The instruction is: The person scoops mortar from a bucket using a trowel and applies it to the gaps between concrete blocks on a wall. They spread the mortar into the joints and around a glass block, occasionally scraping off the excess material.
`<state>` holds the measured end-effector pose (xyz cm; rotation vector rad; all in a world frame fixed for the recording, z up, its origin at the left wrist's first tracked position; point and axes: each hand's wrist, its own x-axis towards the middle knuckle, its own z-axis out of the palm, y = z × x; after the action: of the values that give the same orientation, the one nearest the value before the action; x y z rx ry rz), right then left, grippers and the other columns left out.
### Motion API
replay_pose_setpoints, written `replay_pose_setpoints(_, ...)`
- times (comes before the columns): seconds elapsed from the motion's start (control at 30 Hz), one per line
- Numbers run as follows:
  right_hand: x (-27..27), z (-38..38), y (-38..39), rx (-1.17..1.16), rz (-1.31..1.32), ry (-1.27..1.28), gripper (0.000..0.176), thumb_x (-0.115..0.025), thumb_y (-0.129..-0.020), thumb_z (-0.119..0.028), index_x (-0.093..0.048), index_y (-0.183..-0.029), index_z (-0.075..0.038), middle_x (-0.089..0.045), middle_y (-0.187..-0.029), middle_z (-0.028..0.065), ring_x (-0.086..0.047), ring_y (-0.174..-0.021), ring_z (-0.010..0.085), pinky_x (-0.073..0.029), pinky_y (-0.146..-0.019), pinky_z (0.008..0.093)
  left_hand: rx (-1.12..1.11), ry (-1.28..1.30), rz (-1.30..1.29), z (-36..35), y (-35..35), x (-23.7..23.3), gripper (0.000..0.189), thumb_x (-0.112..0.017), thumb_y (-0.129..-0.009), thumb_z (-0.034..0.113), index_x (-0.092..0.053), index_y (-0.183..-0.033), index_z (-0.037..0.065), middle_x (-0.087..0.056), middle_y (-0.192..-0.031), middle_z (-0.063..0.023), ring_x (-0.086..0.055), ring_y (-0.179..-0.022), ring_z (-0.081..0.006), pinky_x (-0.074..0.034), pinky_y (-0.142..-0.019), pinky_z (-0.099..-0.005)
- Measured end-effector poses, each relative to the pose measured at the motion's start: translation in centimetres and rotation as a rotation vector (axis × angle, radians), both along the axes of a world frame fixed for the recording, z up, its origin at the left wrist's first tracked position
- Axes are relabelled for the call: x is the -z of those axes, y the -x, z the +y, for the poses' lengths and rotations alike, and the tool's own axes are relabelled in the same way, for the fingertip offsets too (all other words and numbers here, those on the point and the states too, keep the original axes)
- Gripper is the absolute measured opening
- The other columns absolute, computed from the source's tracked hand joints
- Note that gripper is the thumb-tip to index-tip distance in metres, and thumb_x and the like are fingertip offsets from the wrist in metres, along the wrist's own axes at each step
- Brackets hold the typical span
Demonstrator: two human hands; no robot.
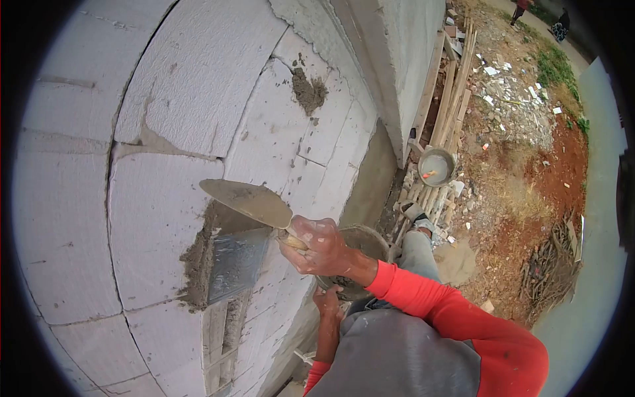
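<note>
My right hand (317, 246) is wrapped around the wooden handle of a trowel (248, 200), whose mortar-smeared blade points left across the block wall (175, 218). Below it, my left hand (327, 300) grips the rim of a dark bucket (378, 236), partly hidden behind my right forearm. Mortar shows inside that bucket. Beside the trowel, wet mortar (197, 261) edges a recess in the wall with a clear plastic-like sheet (238, 263). Another mortar patch (309, 91) sticks to blocks farther up.
A second bucket (436, 166) holding greyish liquid stands by long wooden planks (456, 92). My foot (418, 217) rests on the planks. Rubble (509, 99) covers the ground, with a brushwood pile (550, 274) at right. Two people (520, 10) are far off.
</note>
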<state>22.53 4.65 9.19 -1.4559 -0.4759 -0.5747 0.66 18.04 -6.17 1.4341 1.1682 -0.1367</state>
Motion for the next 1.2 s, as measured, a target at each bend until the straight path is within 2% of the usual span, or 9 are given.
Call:
replay_pose_setpoints(0.13,2.5,-2.6,3.2,0.013,0.266,0.272,0.022,-0.078,-0.094,-0.011,-0.067,-0.110,0.000,-0.063,-0.072,0.0134,-0.063,-0.058,0.0326,-0.051,-0.056,0.0402,-0.173,0.028,0.010,0.3,1.7,0.8,0.048,-0.068,-0.074,-0.009,-0.073,-0.120,0.008,-0.074,-0.097,-0.0025,-0.066,-0.065,-0.0149,-0.041,-0.042,-0.0271)
replay_pose_setpoints(0.2,5.0,-4.4,1.4,-0.002,0.566,0.233,0.024,-0.078,-0.097,-0.014,-0.065,-0.111,0.001,-0.063,-0.073,0.0111,-0.065,-0.058,0.0291,-0.052,-0.056,0.0408,-0.201,0.042,0.000,-0.3,1.1,-0.3,0.049,-0.067,-0.074,-0.010,-0.073,-0.119,0.008,-0.073,-0.097,-0.0020,-0.065,-0.063,-0.0151,-0.037,-0.040,-0.0273)
replay_pose_setpoints(0.23,5.7,-5.0,0.5,-0.013,0.726,0.207,0.026,-0.078,-0.098,-0.015,-0.064,-0.111,0.002,-0.063,-0.074,0.0099,-0.065,-0.058,0.0273,-0.052,-0.056,0.0410,-0.172,0.046,0.017,0.0,1.5,-0.2,0.050,-0.068,-0.074,-0.009,-0.071,-0.122,0.008,-0.073,-0.100,-0.0034,-0.068,-0.068,-0.0176,-0.044,-0.043,-0.0294)
replay_pose_setpoints(0.33,6.0,-5.6,-3.7,0.134,0.725,-0.018,0.027,-0.076,-0.102,-0.020,-0.063,-0.112,0.001,-0.062,-0.074,0.0055,-0.065,-0.058,0.0200,-0.052,-0.052,0.0406,-0.116,0.043,0.055,0.2,1.4,0.0,0.054,-0.071,-0.075,-0.006,-0.066,-0.127,0.008,-0.073,-0.107,-0.0064,-0.072,-0.079,-0.0230,-0.057,-0.051,-0.0341)
replay_pose_setpoints(0.43,5.6,-4.6,-8.0,-0.149,1.005,-0.514,0.025,-0.075,-0.103,-0.022,-0.063,-0.111,-0.001,-0.062,-0.076,0.0029,-0.063,-0.058,0.0151,-0.052,-0.049,0.0377,-0.129,0.027,0.071,-0.1,0.7,0.1,0.056,-0.070,-0.076,-0.006,-0.065,-0.129,0.008,-0.072,-0.108,-0.0073,-0.073,-0.083,-0.0240,-0.058,-0.054,-0.0355)
replay_pose_setpoints(0.63,0.7,-1.2,-12.3,-0.195,1.084,-0.809,0.022,-0.074,-0.102,-0.023,-0.063,-0.108,-0.004,-0.061,-0.077,0.0043,-0.056,-0.052,0.0137,-0.050,-0.044,0.0333,-0.172,0.088,0.050,-0.4,-0.1,-0.5,0.056,-0.071,-0.077,-0.006,-0.065,-0.130,0.008,-0.072,-0.108,-0.0074,-0.073,-0.084,-0.0256,-0.059,-0.059,-0.0380)
replay_pose_setpoints(0.93,-6.4,-3.8,-10.5,-0.390,0.947,-0.733,0.018,-0.070,-0.101,-0.016,-0.061,-0.109,-0.002,-0.061,-0.080,0.0062,-0.060,-0.054,0.0153,-0.050,-0.044,0.0344,-0.162,0.070,0.022,-0.3,-1.0,0.2,0.053,-0.070,-0.075,-0.006,-0.064,-0.126,0.007,-0.072,-0.105,-0.0081,-0.071,-0.078,-0.0246,-0.056,-0.055,-0.0375)
replay_pose_setpoints(1.13,-7.2,-8.5,-9.1,-0.721,0.726,-1.083,0.039,-0.066,-0.101,-0.013,-0.058,-0.136,0.003,-0.065,-0.081,0.0071,-0.062,-0.056,0.0157,-0.051,-0.045,0.0326,-0.177,0.055,-0.055,-0.7,-1.9,0.2,0.052,-0.067,-0.073,-0.008,-0.072,-0.122,0.007,-0.073,-0.097,-0.0037,-0.069,-0.071,-0.0186,-0.051,-0.043,-0.0297)
replay_pose_setpoints(1.2,-8.5,-9.8,-8.4,-0.525,0.621,-1.032,0.041,-0.067,-0.101,-0.011,-0.057,-0.138,0.003,-0.065,-0.083,0.0068,-0.062,-0.057,0.0148,-0.052,-0.048,0.0310,-0.170,0.039,-0.030,0.0,-1.4,0.5,0.052,-0.067,-0.072,-0.009,-0.073,-0.122,0.007,-0.073,-0.098,-0.0039,-0.069,-0.072,-0.0188,-0.051,-0.043,-0.0301)
